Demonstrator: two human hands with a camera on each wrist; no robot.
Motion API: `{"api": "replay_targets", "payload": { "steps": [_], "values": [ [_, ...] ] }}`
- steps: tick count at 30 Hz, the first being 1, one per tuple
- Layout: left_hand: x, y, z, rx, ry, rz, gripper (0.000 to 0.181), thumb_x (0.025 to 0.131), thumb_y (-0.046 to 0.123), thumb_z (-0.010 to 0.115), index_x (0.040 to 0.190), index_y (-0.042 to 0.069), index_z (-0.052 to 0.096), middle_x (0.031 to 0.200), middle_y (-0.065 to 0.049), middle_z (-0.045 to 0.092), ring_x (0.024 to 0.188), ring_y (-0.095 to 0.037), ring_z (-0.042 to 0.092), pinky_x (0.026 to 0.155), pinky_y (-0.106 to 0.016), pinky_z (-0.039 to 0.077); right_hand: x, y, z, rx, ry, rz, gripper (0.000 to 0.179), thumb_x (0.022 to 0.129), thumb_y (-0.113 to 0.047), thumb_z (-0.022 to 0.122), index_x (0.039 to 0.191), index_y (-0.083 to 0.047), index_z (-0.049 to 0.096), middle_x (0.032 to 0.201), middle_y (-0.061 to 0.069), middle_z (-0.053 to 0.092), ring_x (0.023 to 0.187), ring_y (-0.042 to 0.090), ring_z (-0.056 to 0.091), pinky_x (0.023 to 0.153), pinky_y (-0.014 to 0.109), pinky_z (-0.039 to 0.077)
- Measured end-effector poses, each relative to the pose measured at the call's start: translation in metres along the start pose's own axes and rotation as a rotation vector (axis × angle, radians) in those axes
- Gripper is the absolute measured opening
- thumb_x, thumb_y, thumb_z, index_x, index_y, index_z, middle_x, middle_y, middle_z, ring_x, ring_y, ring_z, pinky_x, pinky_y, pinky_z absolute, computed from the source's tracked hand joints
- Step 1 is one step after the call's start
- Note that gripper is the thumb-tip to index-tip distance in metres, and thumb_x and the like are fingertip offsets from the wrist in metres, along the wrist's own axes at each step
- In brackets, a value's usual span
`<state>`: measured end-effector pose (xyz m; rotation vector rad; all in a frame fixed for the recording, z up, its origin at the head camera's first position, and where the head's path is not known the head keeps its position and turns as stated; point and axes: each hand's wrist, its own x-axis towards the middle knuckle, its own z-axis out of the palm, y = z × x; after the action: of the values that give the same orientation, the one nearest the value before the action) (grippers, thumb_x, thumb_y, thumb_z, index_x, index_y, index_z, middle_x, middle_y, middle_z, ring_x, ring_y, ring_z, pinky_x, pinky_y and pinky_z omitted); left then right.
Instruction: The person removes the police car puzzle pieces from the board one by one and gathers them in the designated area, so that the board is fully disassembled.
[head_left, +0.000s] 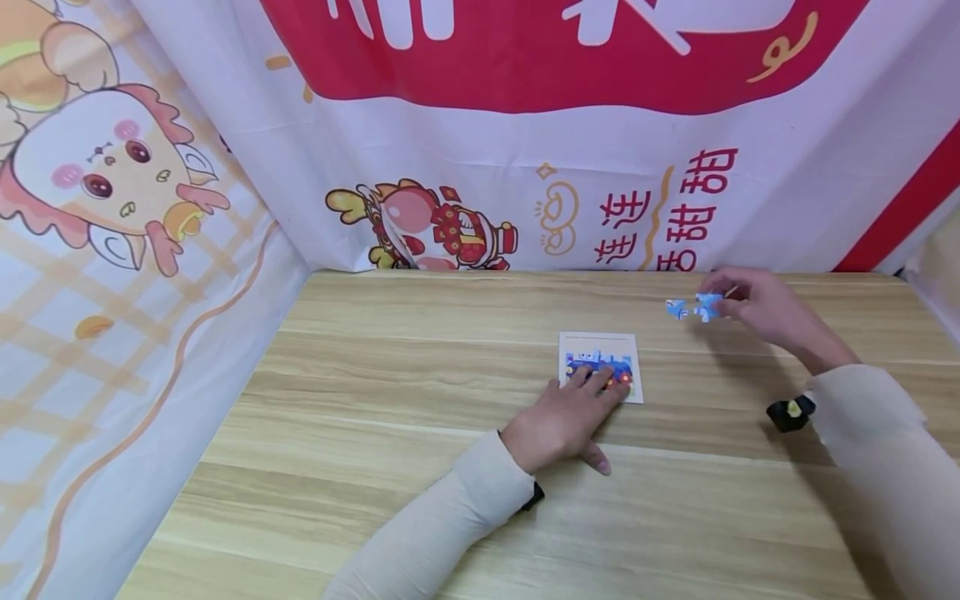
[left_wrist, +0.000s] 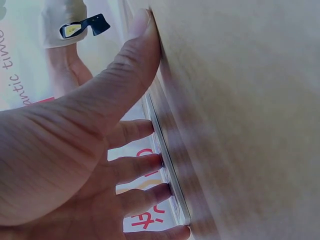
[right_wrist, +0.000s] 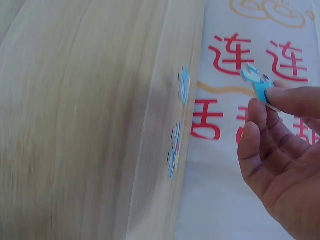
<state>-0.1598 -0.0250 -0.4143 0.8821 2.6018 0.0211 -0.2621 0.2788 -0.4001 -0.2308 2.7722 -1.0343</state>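
The jigsaw, as I judge it, is more than begun but not complete. In the white square puzzle tray (head_left: 564, 343), which lies flat on the wooden table (head_left: 300, 417), the fitted picture (head_left: 592, 360) fills a band across the middle, while the strip above it shows only pale board. How well the lower part is filled I cannot say, because the left hand (head_left: 561, 418) covers much of it.

What is left seems to be three pieces. The right hand (head_left: 765, 307) holds one light-blue puzzle piece (right_wrist: 261, 91) above the table, pinched between thumb and forefinger, with the other fingers loosely bent. Two more pieces lie on the table near its far edge — an upper loose piece (right_wrist: 184, 86) and a lower loose piece (right_wrist: 175, 149) in the right wrist view, just apart from each other. These should belong, I suppose, to the bare upper strip.

The fitted part looks like a dark-blue vehicle with two white eyes and a red wheel at its right side. The held piece has rounded knobs and pale markings — probably sky.

The left fingers are straight and spread, resting upon the tray; the thumb stands away from them, beside it.
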Motion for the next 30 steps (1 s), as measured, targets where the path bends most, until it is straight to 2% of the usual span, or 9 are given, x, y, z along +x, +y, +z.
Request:
{"api": "replay_targets", "payload": {
  "steps": [6,12,16,19,23,30],
  "values": [
    [0.001,0.0,0.0,-0.01,-0.003,-0.002,0.111,0.074,0.057,0.088,0.166,0.03,0.031,0.176,0.001,0.021,0.163,-0.026,0.021,0.123,-0.057,0.035,-0.003,0.017,-0.01,0.032,0.053,0.079,0.032,0.105,-0.006,0.054,0.136,0.001,0.063,0.133,0.029,0.056,0.109,0.038,0.054,0.074,0.03,0.055],
    [0.001,0.0,0.001,0.02,0.012,0.003,0.112,0.074,0.059,0.087,0.166,0.029,0.031,0.175,0.0,0.023,0.162,-0.026,0.023,0.121,-0.054,0.038,-0.004,0.04,-0.02,0.087,0.036,0.188,0.038,0.109,-0.013,0.049,0.143,0.003,0.056,0.143,0.031,0.049,0.115,0.04,0.052,0.074,0.024,0.056],
    [0.0,0.0,0.001,0.024,0.01,0.003,0.112,0.074,0.06,0.087,0.166,0.029,0.031,0.175,0.0,0.023,0.162,-0.026,0.023,0.121,-0.054,0.039,-0.003,0.054,-0.023,0.112,0.036,0.243,0.04,0.11,-0.014,0.047,0.145,0.004,0.055,0.142,0.031,0.051,0.114,0.039,0.053,0.075,0.025,0.057],
    [0.0,0.0,0.001,0.023,0.011,0.007,0.112,0.074,0.06,0.087,0.166,0.028,0.031,0.175,0.0,0.023,0.162,-0.027,0.023,0.121,-0.054,0.039,-0.001,0.064,-0.025,0.131,0.042,0.263,0.039,0.11,-0.012,0.049,0.144,0.007,0.055,0.135,0.03,0.057,0.107,0.035,0.058,0.075,0.025,0.058],
    [-0.001,0.0,0.0,0.024,0.014,0.014,0.111,0.074,0.059,0.087,0.165,0.027,0.032,0.175,0.0,0.024,0.162,-0.027,0.023,0.121,-0.054,0.039,0.002,0.073,-0.029,0.141,0.008,0.278,0.04,0.11,-0.011,0.05,0.144,0.009,0.052,0.128,0.03,0.061,0.099,0.031,0.062,0.074,0.027,0.058],
    [-0.002,0.0,0.0,0.018,0.01,0.012,0.111,0.074,0.059,0.087,0.166,0.027,0.032,0.175,0.0,0.023,0.162,-0.028,0.023,0.121,-0.054,0.038,0.006,0.083,-0.033,0.104,-0.014,0.286,0.041,0.109,-0.013,0.048,0.142,0.01,0.054,0.124,0.028,0.061,0.099,0.033,0.06,0.073,0.027,0.056]
  ]
}}
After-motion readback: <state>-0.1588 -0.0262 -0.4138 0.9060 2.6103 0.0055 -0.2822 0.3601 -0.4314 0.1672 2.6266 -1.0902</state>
